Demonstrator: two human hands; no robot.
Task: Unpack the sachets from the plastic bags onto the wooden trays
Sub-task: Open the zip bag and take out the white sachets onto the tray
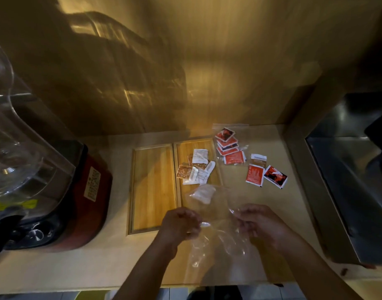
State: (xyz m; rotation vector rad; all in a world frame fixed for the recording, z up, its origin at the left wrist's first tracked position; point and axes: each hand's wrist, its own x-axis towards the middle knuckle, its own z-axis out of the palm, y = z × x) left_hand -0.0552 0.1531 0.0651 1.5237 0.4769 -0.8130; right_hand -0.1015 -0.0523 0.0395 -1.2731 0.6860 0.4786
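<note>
Camera, one: worn on my head, wide-angle, facing forward and steeply down. Near range: my hands [218, 224] sit low in frame, the counter [272, 213] spreads just beyond them, the wall rises farther off. Edges curve. No second view overlaps.

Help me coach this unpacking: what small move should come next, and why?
Probably tip the clear bag toward the right tray so the last white sachet slides out. Both the left hand and right hand grip the bag, with the sachet inside.
</note>
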